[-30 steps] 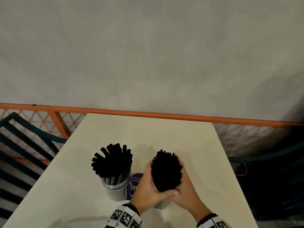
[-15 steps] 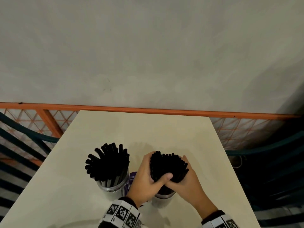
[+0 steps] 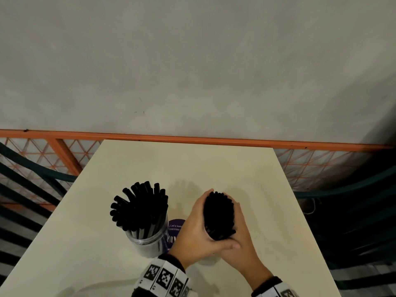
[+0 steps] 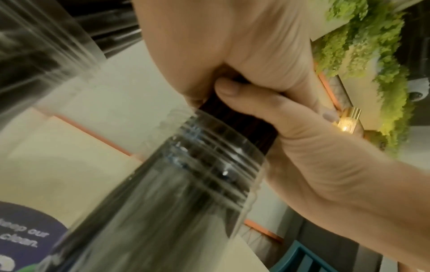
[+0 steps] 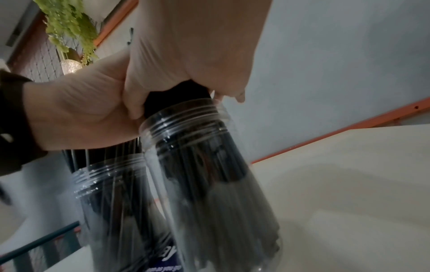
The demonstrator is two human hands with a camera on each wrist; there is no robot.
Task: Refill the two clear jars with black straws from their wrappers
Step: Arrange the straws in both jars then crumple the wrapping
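Two clear jars stand on the cream table (image 3: 192,168). The left jar (image 3: 147,243) holds black straws (image 3: 139,206) that fan out loosely. My left hand (image 3: 196,228) and right hand (image 3: 243,232) wrap from both sides round a tight bundle of black straws (image 3: 218,215), thumbs crossing in front. The bundle stands in the right jar (image 4: 204,165), whose threaded rim (image 5: 184,117) lies just under my hands. In the head view this jar is almost hidden by my hands. No wrappers are in view.
A round purple label (image 3: 174,230) lies on the table between the jars. An orange rail (image 3: 192,139) with mesh runs behind the table's far edge, below a grey wall. Dark green chair frames (image 3: 342,211) flank the table on both sides.
My hands have squeezed the right bundle together: its tops were spread wider half a second ago and stand compact now. The left jar has not moved.
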